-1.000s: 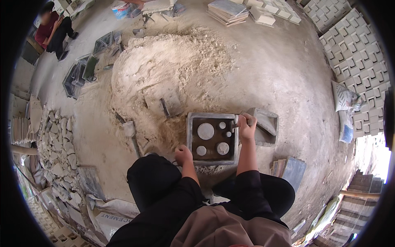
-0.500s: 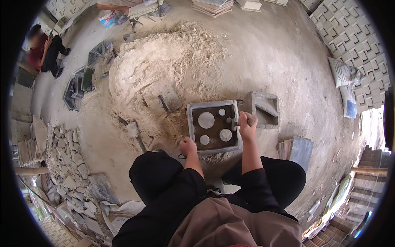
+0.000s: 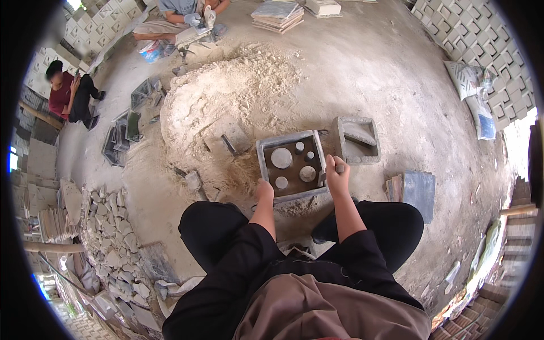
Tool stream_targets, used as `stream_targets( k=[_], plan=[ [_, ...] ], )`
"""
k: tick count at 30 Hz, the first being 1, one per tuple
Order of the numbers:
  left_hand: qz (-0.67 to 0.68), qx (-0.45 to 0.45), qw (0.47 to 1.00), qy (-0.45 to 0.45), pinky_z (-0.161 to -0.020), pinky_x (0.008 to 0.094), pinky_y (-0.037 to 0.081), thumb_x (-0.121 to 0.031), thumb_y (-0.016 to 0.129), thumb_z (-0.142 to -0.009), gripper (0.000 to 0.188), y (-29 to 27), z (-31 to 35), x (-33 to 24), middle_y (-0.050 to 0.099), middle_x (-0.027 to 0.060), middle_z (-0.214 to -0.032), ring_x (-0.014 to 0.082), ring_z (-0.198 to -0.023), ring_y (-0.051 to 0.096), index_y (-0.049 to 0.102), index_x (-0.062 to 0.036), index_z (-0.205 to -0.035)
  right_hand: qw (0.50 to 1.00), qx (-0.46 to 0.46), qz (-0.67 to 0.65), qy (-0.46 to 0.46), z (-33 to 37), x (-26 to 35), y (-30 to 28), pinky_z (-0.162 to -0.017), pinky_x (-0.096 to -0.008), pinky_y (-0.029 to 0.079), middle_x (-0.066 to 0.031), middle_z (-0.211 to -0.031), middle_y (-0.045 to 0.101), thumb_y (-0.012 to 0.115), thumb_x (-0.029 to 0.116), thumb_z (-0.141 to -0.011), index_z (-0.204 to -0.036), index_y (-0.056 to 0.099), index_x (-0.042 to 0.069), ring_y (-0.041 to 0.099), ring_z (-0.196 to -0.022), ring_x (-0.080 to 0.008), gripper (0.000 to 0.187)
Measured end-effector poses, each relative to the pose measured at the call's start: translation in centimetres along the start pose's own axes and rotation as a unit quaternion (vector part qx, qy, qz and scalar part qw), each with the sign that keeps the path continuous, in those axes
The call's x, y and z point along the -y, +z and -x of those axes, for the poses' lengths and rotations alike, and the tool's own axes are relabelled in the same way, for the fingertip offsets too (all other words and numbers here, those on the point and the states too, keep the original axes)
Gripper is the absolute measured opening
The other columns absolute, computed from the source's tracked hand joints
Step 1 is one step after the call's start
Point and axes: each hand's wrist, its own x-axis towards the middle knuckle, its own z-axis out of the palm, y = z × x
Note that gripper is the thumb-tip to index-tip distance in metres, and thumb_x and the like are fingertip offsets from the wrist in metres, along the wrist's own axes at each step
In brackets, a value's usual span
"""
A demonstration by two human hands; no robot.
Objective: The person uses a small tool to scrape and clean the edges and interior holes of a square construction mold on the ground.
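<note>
A square grey mould frame (image 3: 294,196) lies on the ground before me, its floor brown. Several pale round-topped posts stand inside, among them a large disc (image 3: 281,158) and a speckled one (image 3: 307,174). My left hand (image 3: 264,191) is closed against the frame's lower left side; what its curled fingers grip is hidden. At the right wall, my right hand (image 3: 338,173) is closed round a short-handled tool (image 3: 340,168). The round handle end shows above the fist, and a flat metal part touches the frame's wall. The tool's exact kind is unclear.
A second rectangular mould (image 3: 356,152) sits just right of the frame. Beyond lies a pale powder heap (image 3: 226,85). Dark panes (image 3: 419,190) lie at right, broken pieces (image 3: 110,243) at left. A gloved co-worker (image 3: 181,14) sits far off; another person (image 3: 71,93) sits far left.
My left hand has come up against the frame's left side. The frame looks slightly turned, and the small posts show more of their sides. The view has shifted, bringing the gloved co-worker in.
</note>
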Motion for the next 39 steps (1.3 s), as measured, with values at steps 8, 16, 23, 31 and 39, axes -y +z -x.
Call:
stream_targets(
  k=[8,16,23,31,39],
  plan=[
    [0.246,0.112,0.963,0.018,-0.091,0.0354,0.033,-0.038,0.038,-0.082,0.057,-2.1,1.4,1.6,0.049,0.0223,-0.115,0.0325,-0.109,0.045,0.044,0.0084,-0.114,0.838,0.519,0.139,0.091,-1.8,1.8,0.3,-0.047,-0.0261,0.032,-0.0037,-0.049,0.046,0.055,0.016,-0.073,-0.055,0.050,0.001,0.040,-0.049,-0.0089,0.024],
    [0.317,0.202,0.924,-0.073,-0.102,0.0462,0.014,-0.044,0.041,-0.078,0.069,-7.7,11.4,-2.4,0.022,0.0087,-0.139,0.0271,-0.127,0.022,0.020,-0.0101,-0.135,0.911,0.405,0.052,0.056,1.4,6.7,1.2,-0.044,-0.0269,0.027,0.0018,-0.047,0.038,0.044,0.024,-0.087,-0.048,0.041,0.003,0.033,-0.047,-0.0078,0.044],
    [0.170,0.079,0.981,0.052,-0.075,0.0319,0.038,-0.032,0.045,-0.079,0.040,-7.0,9.5,-2.0,0.056,0.0108,-0.089,0.0192,-0.082,0.050,0.054,0.0014,-0.099,0.957,0.276,-0.042,0.077,3.7,3.5,0.7,-0.044,-0.0260,0.024,0.0007,-0.044,0.035,0.037,0.027,-0.090,-0.044,0.035,0.007,0.031,-0.044,-0.0084,0.051],
    [0.193,0.136,0.971,0.025,-0.086,0.0341,0.034,-0.038,0.045,-0.080,0.054,-2.2,3.0,0.4,0.050,0.0193,-0.107,0.0261,-0.102,0.047,0.044,0.0048,-0.112,0.954,0.273,-0.117,0.050,4.0,2.1,1.6,-0.043,-0.0261,0.023,-0.0007,-0.042,0.033,0.035,0.023,-0.090,-0.043,0.029,0.007,0.027,-0.039,-0.0103,0.049],
    [0.235,0.081,0.968,0.020,-0.085,0.0326,0.035,-0.039,0.049,-0.079,0.051,-1.9,2.6,0.0,0.053,0.0184,-0.099,0.0241,-0.097,0.049,0.050,0.0062,-0.103,0.962,0.242,-0.098,-0.076,3.8,1.2,2.3,-0.041,-0.0272,0.032,-0.0042,-0.039,0.034,0.039,0.014,-0.080,-0.044,0.029,0.004,0.033,-0.037,-0.0138,0.040]
  ],
)
